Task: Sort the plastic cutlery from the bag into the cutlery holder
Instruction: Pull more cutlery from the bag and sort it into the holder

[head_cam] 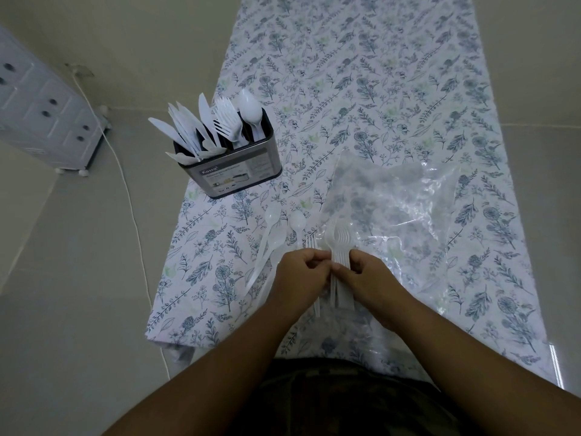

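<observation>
Both hands, left hand (303,272) and right hand (366,275), grip stacked spoons (341,247) over a floral tablecloth (393,89) amid pale floor tiles (78,247).

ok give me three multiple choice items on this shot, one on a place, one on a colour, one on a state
1. Where does the cutlery holder stand?
A. near the table's left edge
B. on the floor
C. inside the plastic bag

2. What colour is the cutlery in the holder?
A. black
B. white
C. red

3. What is the right hand doing?
A. resting flat on the table
B. reaching into the holder
C. holding a stack of forks

Answers:
1 A, it sits on the floral tablecloth by the left edge.
2 B, the knives, forks and spoons show white.
3 C, its fingers curl round the stack, with the left hand alongside.
</observation>
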### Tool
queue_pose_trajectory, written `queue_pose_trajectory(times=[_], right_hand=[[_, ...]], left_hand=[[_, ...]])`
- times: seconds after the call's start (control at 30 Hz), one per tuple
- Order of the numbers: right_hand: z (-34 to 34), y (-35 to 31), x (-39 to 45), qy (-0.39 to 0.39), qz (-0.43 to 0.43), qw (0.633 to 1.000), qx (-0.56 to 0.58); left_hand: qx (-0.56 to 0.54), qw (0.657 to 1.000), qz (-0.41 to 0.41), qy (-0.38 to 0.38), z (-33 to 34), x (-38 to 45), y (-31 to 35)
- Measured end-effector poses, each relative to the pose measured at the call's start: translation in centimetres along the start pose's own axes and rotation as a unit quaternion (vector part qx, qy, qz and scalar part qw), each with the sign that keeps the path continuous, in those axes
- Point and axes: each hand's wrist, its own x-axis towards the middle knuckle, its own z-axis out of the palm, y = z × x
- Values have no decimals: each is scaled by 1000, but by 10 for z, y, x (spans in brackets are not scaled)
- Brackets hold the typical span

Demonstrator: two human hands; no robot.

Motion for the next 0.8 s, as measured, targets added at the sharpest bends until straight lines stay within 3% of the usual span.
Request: queue_pose_trajectory(times=[0.13, 0.3, 0.43, 0.6, 0.73, 0.8], right_hand=[[-5, -1, 3, -7, 7, 999, -36], [1, -1, 0, -33, 6, 999, 4], [4, -1, 0, -28, 8, 999, 33], [1, 1, 3, -6, 24, 998, 64], [-2, 3, 5, 17, 32, 998, 56], [-2, 1, 5, 23, 29, 998, 55]], left_hand=[[35, 999, 31, -6, -1, -2, 0], [9, 1000, 11, -1, 2, 0, 4], [86, 992, 89, 0, 3, 0, 3], [184, 959, 213, -22, 2, -3, -3], [182, 949, 257, -22, -1, -2, -2], [153, 958, 242, 6, -1, 0, 3]])
